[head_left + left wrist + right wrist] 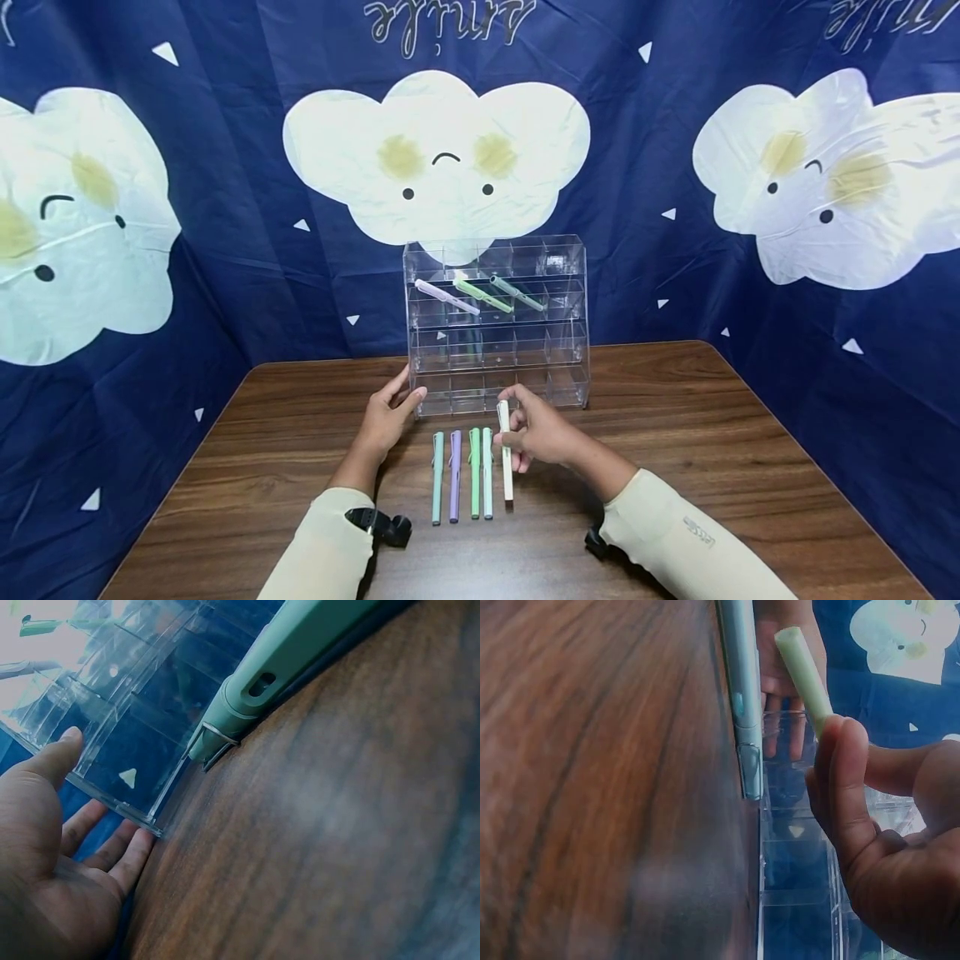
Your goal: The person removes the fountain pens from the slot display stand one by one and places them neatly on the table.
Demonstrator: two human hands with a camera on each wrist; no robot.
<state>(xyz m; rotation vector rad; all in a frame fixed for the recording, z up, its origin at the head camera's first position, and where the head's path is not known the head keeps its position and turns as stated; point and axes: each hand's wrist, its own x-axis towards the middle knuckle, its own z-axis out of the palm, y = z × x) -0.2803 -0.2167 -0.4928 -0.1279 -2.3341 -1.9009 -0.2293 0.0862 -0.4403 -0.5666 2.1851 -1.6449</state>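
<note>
My right hand (536, 429) pinches a white capped pen (507, 479) between thumb and fingers, its clip end up. In the right wrist view the pen's (802, 667) bare end points away from the fingertips. To its left, several pens lie side by side on the table: a teal one (437, 479), a purple one (454, 479), a green one (475, 475) and a pale mint one (487, 475). My left hand (386, 421) rests at the lower left side of a clear acrylic rack (498, 358), thumb in front, the other fingers (112, 847) extended along its edge.
On an upper tier of the rack lie a lilac pen (447, 297), a light green pen (483, 296) and a grey-green pen (517, 293), all slanted. The rack stands near the back of a wooden table (645, 400). A blue cloud-print curtain (645, 275) hangs behind.
</note>
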